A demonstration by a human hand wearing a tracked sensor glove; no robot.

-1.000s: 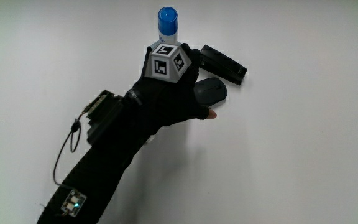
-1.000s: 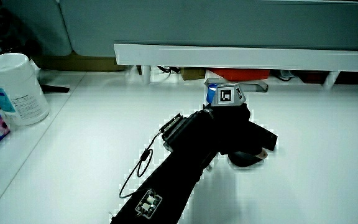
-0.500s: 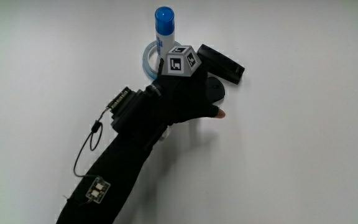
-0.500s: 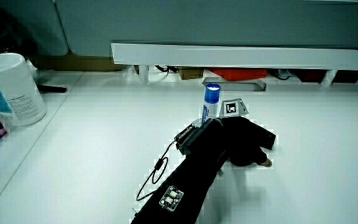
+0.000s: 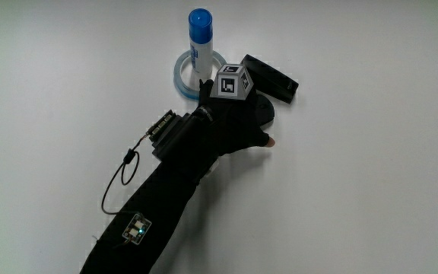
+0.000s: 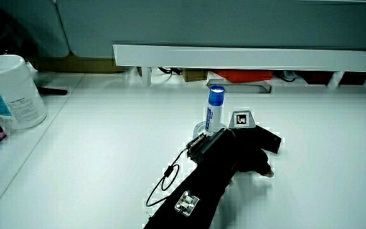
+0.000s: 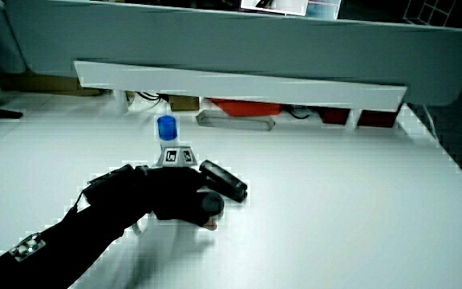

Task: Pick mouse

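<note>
The dark grey mouse (image 5: 265, 111) lies on the white table, mostly covered by the hand (image 5: 238, 125), whose fingers curl down over it. Only the mouse's edge beside the black flat device (image 5: 274, 78) shows in the main view. In a side view the mouse's rounded end (image 7: 212, 205) pokes out from under the hand (image 7: 179, 199). The bare thumb tip (image 5: 271, 141) rests on the table at the mouse's side nearer the person. The patterned cube (image 5: 234, 82) sits on the back of the hand. In a side view the hand (image 6: 246, 156) hides the mouse completely.
A blue-capped tube (image 5: 202, 42) stands in a clear tape ring (image 5: 181, 70) close to the hand. A white canister (image 6: 14, 89) stands at the table's edge. The low partition (image 6: 246, 57) runs along the table. A cable loop (image 5: 116, 183) hangs from the forearm.
The hand has slid forward and down over the mouse, which showed plainly a second ago and is now mostly covered. The tube and tape ring have come out from under the cube.
</note>
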